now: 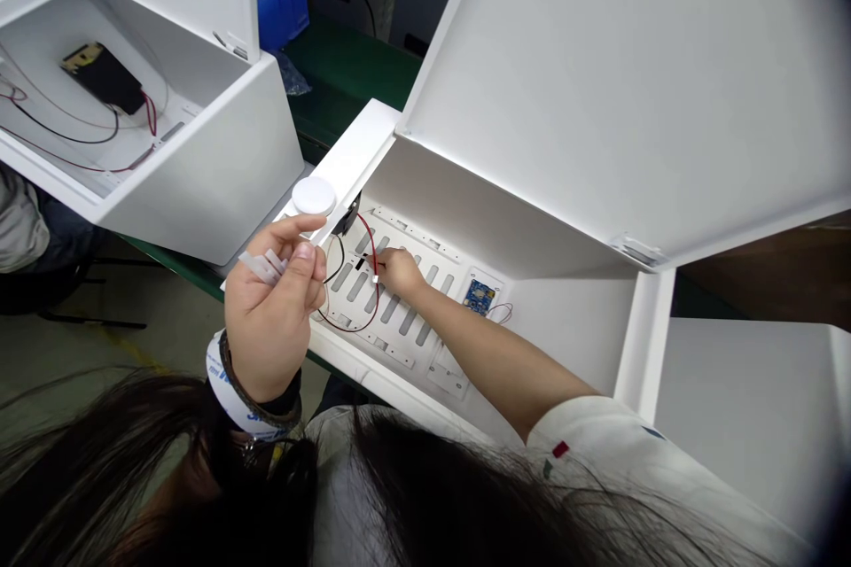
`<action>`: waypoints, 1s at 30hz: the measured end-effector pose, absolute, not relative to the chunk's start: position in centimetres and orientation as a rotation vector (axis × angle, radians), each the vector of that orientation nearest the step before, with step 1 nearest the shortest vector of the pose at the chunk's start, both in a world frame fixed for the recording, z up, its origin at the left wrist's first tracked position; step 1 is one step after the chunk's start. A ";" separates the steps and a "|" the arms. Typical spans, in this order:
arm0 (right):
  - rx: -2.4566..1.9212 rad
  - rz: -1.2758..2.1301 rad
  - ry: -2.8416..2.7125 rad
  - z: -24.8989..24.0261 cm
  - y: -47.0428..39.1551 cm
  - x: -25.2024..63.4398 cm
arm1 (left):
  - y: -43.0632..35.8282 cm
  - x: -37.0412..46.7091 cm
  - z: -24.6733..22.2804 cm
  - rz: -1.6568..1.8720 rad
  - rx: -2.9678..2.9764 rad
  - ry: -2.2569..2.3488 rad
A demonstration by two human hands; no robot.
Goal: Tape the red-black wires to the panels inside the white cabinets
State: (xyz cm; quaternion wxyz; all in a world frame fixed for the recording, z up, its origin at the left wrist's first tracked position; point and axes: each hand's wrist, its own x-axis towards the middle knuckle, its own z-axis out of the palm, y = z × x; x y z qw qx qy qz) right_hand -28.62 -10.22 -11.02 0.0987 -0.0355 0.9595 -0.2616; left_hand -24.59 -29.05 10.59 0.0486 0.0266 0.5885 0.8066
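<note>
My left hand (272, 310) is raised at the near left corner of an open white box (378, 124), with several pale translucent strips (264, 267) held in its curled fingers. Just beyond its fingertips, a white round disc (314, 195) sits on the box's edge. Inside the box, my right hand (397, 273) reaches low over the slotted floor (365, 288), fingers pinched; what they hold is too small to make out. A small black piece (361, 264) lies by its fingertips. A red wire (373, 239) with a white connector (376, 279) hangs beside them from a dark part (349, 214).
A blue circuit board (479, 295) sits farther right in the box, whose lid (618, 62) stands raised. Another open white box (199, 168) at left holds a black wired module (106, 80). A tape roll (243, 399) circles my left wrist. The bench (359, 58) is green.
</note>
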 end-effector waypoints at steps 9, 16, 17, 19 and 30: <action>-0.341 -0.454 2.796 -10.6 -11.0 -28.6 | -29.0 -24.5 10.7 2.439 0.051 1.838; -0.353 -0.370 2.792 -10.9 -11.4 -28.9 | -28.9 -24.5 10.7 2.432 0.042 1.857; -0.346 -0.359 2.798 -10.9 -11.4 -29.1 | -28.9 -24.5 10.7 2.432 0.043 1.857; -0.361 -0.336 2.802 -11.0 -11.3 -29.4 | -28.9 -24.5 10.7 2.432 0.046 1.852; -0.484 -0.281 2.761 -11.0 -11.1 -29.8 | -28.8 -24.4 10.7 2.412 0.029 1.879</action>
